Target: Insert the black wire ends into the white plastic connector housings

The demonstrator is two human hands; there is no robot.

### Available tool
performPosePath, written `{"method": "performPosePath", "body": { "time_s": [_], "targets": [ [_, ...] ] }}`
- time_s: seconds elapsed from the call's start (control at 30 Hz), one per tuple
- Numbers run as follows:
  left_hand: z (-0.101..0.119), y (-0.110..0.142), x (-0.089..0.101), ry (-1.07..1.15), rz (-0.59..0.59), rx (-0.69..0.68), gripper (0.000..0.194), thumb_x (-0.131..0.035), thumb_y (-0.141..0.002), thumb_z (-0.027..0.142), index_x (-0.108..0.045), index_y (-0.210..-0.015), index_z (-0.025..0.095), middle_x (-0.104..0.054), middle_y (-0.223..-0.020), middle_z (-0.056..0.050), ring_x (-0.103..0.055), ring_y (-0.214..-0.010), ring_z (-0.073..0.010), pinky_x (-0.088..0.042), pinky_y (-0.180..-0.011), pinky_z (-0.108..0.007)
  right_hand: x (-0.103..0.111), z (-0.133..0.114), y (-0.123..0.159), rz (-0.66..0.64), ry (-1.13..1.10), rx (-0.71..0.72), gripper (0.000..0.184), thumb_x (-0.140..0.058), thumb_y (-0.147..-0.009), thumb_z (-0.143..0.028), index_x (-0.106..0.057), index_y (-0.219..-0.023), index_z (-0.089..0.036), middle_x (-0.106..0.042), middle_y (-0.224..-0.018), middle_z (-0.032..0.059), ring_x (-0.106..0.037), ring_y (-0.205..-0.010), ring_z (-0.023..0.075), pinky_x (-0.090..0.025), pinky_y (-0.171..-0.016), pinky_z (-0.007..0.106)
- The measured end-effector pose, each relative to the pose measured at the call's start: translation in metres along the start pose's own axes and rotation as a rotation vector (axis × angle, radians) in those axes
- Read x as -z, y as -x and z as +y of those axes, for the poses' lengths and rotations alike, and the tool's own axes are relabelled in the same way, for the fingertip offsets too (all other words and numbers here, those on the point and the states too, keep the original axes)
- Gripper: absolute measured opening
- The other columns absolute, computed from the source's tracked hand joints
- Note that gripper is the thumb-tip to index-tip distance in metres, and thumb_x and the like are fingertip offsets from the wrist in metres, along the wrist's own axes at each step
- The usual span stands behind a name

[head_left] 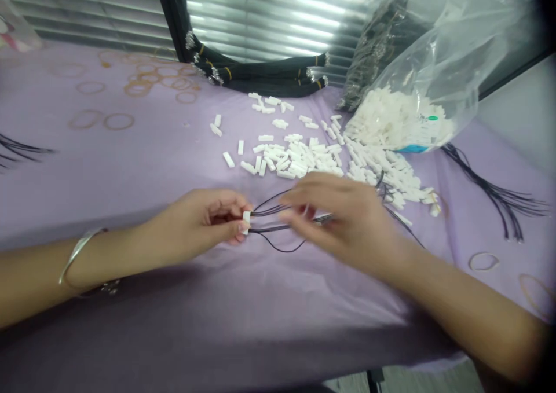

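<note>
Between the thumb and fingers of my left hand (221, 216) is a small white plastic connector housing (246, 222). Several thin black wires (271, 228) run from its right side toward my right hand (343, 210). One wire bows out below the others in a loose loop. The right fingers are curled around the wires, thumb and forefinger close together and slightly blurred; the palm hides part of the bundle. Wire ends come out again behind that hand. Just beyond both hands lies a loose pile of white connector housings (299, 155).
A clear plastic bag (460, 86) spills more white housings at the back right. Bundled black wires (260, 77) lie along the back edge. Rubber bands (143, 83) are scattered at the left, and loose black wires (495, 190) lie at the right on the purple tablecloth (152, 173).
</note>
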State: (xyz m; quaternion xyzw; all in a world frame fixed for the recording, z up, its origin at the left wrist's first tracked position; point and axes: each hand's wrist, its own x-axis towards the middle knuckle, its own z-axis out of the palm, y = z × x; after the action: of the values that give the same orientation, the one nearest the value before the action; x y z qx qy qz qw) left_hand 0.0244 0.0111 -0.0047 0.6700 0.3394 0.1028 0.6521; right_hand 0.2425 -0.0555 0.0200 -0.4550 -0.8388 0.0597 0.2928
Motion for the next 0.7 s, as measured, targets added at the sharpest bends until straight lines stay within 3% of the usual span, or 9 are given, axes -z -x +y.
{"method": "performPosePath", "body": {
  "time_s": [0.03, 0.1, 0.23, 0.3, 0.53, 0.6, 0.7],
  "targets": [
    [-0.001, 0.002, 0.000, -0.043, -0.005, -0.032, 0.010, -0.066, -0.076, 0.022, -0.062, -0.085, 0.019, -0.061, -0.070, 0.002, -0.059, -0.067, -0.0120, -0.052, -0.062, -0.019, 0.008, 0.010, -0.001, 0.079, 0.042, -0.076, 0.010, -0.058, -0.088, -0.023, -0.065, -0.086, -0.017, -0.066, -0.081, 0.0046, -0.059, -0.071, 0.0137, -0.047, -0.064, 0.026],
    [-0.002, 0.005, -0.001, -0.112, -0.018, -0.085, 0.007, -0.064, -0.078, 0.022, -0.062, -0.085, 0.020, -0.059, -0.073, 0.002, -0.058, -0.068, -0.0112, -0.051, -0.063, -0.018, 0.020, 0.033, -0.002, 0.113, 0.207, -0.243, 0.008, -0.065, -0.081, -0.021, -0.067, -0.088, -0.017, -0.065, -0.089, 0.0067, -0.059, -0.071, 0.0155, -0.047, -0.064, 0.030],
    [0.000, 0.006, -0.001, -0.121, -0.028, -0.063, 0.007, -0.062, -0.080, 0.026, -0.061, -0.083, 0.019, -0.054, -0.072, 0.003, -0.053, -0.065, -0.0100, -0.050, -0.060, -0.016, 0.025, 0.067, 0.001, -0.162, 0.261, -0.473, 0.008, -0.069, -0.074, -0.024, -0.069, -0.080, -0.018, -0.065, -0.081, 0.0047, -0.058, -0.067, 0.0172, -0.045, -0.062, 0.032],
    [0.001, 0.005, -0.001, -0.121, -0.023, -0.055, 0.009, -0.063, -0.080, 0.027, -0.060, -0.082, 0.019, -0.053, -0.071, 0.003, -0.052, -0.064, -0.0096, -0.049, -0.059, -0.015, 0.022, 0.071, 0.003, -0.201, 0.234, -0.475, 0.006, -0.067, -0.076, -0.023, -0.068, -0.079, -0.018, -0.065, -0.081, 0.0038, -0.058, -0.068, 0.0167, -0.045, -0.062, 0.031],
    [0.001, 0.003, 0.000, -0.198, -0.020, -0.072, 0.013, -0.061, -0.081, 0.029, -0.060, -0.087, 0.018, -0.056, -0.073, 0.003, -0.054, -0.065, -0.0094, -0.049, -0.059, -0.016, 0.014, 0.066, 0.000, -0.264, 0.168, -0.275, 0.009, -0.057, -0.080, -0.014, -0.064, -0.076, -0.017, -0.062, -0.084, 0.0065, -0.057, -0.080, 0.0195, -0.044, -0.074, 0.032],
    [0.001, 0.003, 0.001, -0.237, -0.030, -0.087, 0.012, -0.060, -0.082, 0.028, -0.060, -0.085, 0.017, -0.056, -0.072, 0.003, -0.053, -0.064, -0.0086, -0.047, -0.058, -0.015, 0.015, 0.063, -0.001, -0.193, 0.146, -0.281, 0.008, -0.054, -0.083, -0.014, -0.060, -0.079, -0.017, -0.061, -0.085, 0.0064, -0.057, -0.081, 0.0194, -0.043, -0.074, 0.033],
    [0.001, 0.003, 0.002, -0.221, -0.042, -0.070, 0.011, -0.060, -0.082, 0.028, -0.059, -0.083, 0.017, -0.055, -0.070, 0.004, -0.053, -0.063, -0.0080, -0.047, -0.057, -0.014, 0.016, 0.050, 0.000, 0.090, -0.016, -0.335, 0.005, -0.051, -0.087, -0.016, -0.052, -0.086, -0.020, -0.057, -0.081, 0.0013, -0.055, -0.074, 0.0153, -0.043, -0.068, 0.030]
  ]
}}
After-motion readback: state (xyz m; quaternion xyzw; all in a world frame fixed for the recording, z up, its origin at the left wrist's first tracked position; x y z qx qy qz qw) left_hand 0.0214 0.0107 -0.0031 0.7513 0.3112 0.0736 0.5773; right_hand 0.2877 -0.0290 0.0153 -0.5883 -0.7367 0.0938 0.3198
